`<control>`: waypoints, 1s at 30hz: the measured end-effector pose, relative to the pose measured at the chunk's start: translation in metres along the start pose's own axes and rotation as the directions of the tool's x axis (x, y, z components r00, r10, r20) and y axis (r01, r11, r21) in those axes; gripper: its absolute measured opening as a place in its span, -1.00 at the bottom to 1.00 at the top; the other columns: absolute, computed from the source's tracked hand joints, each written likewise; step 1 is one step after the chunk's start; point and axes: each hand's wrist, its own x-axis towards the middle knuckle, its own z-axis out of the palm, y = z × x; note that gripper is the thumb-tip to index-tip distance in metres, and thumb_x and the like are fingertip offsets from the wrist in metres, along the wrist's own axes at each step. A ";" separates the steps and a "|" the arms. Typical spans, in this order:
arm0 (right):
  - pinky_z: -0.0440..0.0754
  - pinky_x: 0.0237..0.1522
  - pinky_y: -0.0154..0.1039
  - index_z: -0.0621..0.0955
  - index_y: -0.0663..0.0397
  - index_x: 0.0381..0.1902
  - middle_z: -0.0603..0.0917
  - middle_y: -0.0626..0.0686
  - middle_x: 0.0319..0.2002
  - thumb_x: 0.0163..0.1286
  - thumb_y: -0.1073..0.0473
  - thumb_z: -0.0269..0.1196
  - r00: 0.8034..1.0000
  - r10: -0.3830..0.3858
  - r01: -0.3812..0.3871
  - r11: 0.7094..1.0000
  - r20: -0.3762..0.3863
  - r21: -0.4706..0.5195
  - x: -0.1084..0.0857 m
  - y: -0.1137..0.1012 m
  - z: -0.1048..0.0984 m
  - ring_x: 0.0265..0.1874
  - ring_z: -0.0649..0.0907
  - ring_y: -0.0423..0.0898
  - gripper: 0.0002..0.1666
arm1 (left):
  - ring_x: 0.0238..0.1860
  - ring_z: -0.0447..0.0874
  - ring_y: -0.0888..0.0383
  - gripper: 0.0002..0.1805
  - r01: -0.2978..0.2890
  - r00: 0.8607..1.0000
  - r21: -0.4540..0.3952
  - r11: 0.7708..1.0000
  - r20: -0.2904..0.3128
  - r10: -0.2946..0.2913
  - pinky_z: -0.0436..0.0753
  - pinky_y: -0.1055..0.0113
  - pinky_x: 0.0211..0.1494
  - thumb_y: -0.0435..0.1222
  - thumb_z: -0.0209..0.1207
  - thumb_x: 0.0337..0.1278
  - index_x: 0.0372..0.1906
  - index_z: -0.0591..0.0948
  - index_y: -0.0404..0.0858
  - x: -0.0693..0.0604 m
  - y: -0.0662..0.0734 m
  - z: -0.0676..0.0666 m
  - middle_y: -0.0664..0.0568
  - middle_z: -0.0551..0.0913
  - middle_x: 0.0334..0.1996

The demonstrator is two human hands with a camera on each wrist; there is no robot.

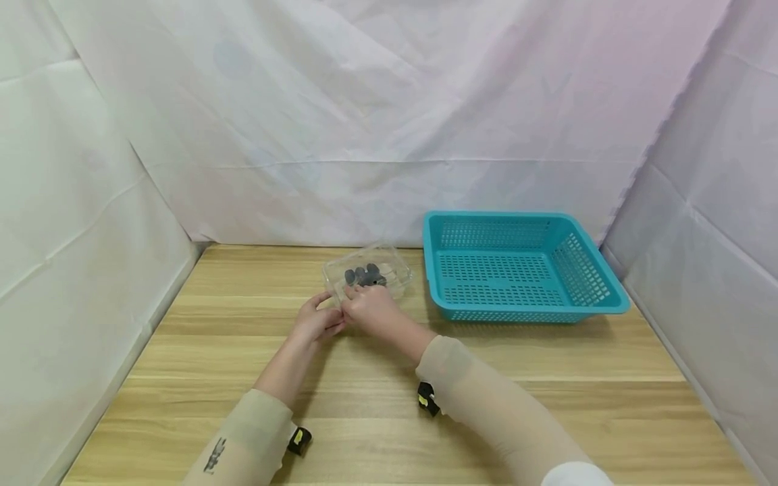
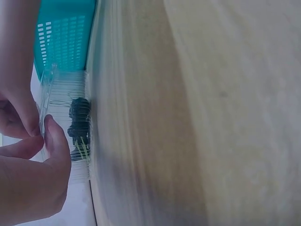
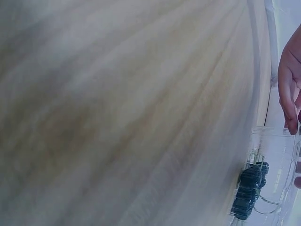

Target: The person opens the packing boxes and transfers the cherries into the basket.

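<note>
A clear plastic box (image 1: pixel 398 282) stands on the table and holds several dark, oval fruits (image 1: pixel 373 268), grape-like in look, with green stems showing in the left wrist view. My left hand (image 1: pixel 316 320) pinches the box's near left corner. Right beside it, my right hand (image 1: pixel 372 309) pinches the near rim. Thumbs and fingertips of both hands meet closely at that rim in the left wrist view. The right wrist view has my left hand (image 3: pixel 289 84) at the box edge, while only fingertips of my right hand show at the frame's border.
To the right of the box stands a turquoise plastic basket (image 1: pixel 525 316) with slotted walls and nothing in it. A wood-grain table (image 1: pixel 365 418) lies beneath everything. White cloth (image 1: pixel 389 121) hangs behind and at both sides. Small black devices are strapped at both wrists.
</note>
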 end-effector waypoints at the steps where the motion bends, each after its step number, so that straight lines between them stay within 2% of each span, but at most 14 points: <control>1: 0.70 -0.48 -0.20 0.73 -0.02 -0.46 0.75 0.11 -0.13 0.23 0.03 0.39 1.000 -0.009 0.009 1.000 0.010 -0.011 0.001 0.000 -0.001 -0.24 0.76 -0.03 -0.82 | -0.46 0.66 0.20 -0.23 0.001 1.000 -0.006 1.000 -0.004 -0.001 0.70 0.38 -0.31 -0.65 0.05 0.12 0.47 0.14 -0.36 0.000 0.000 0.000 -0.04 0.64 -0.49; 9: 0.64 -0.56 -0.25 0.73 -0.05 -0.41 0.75 0.08 -0.14 0.28 0.11 0.31 0.991 -0.097 0.108 0.988 0.096 -0.113 0.005 0.002 -0.008 -0.36 0.74 -0.11 -0.89 | -0.44 0.70 0.13 -0.29 -0.007 1.000 -0.020 1.000 -0.029 0.006 0.70 0.30 -0.28 -0.61 0.05 0.17 0.44 0.17 -0.39 -0.001 -0.001 0.004 -0.07 0.69 -0.45; 18: 0.66 -0.55 -0.27 0.73 -0.02 -0.30 0.74 0.12 -0.13 0.36 0.14 0.25 0.947 -0.216 0.255 0.955 0.238 -0.148 0.011 0.007 -0.012 -0.42 0.73 -0.12 -0.87 | -0.47 0.71 0.17 -0.38 -0.022 0.998 -0.039 0.999 -0.062 0.019 0.72 0.24 -0.20 -0.52 0.08 0.24 0.40 0.23 -0.42 -0.003 -0.004 0.006 -0.03 0.70 -0.47; 24: 0.66 -0.54 -0.26 0.72 -0.03 -0.18 0.75 0.12 -0.17 0.41 0.15 0.19 0.935 -0.274 0.315 0.933 0.226 -0.173 0.012 0.010 -0.007 -0.44 0.72 -0.12 -0.83 | -0.51 0.71 0.19 -0.40 -0.039 0.997 -0.090 0.995 -0.076 0.032 0.72 0.28 -0.23 -0.55 0.07 0.21 0.37 0.24 -0.44 -0.003 -0.006 0.008 -0.01 0.67 -0.52; 30: 0.67 -0.52 -0.25 0.72 0.02 -0.11 0.74 0.18 -0.13 0.43 0.17 0.20 0.924 -0.304 0.348 0.920 0.232 -0.179 0.012 0.013 -0.006 -0.41 0.74 -0.08 -0.81 | -0.52 0.71 0.19 -0.40 -0.041 0.997 -0.101 0.994 -0.070 0.034 0.71 0.32 -0.31 -0.55 0.05 0.22 0.37 0.23 -0.45 -0.003 -0.005 0.008 -0.02 0.67 -0.53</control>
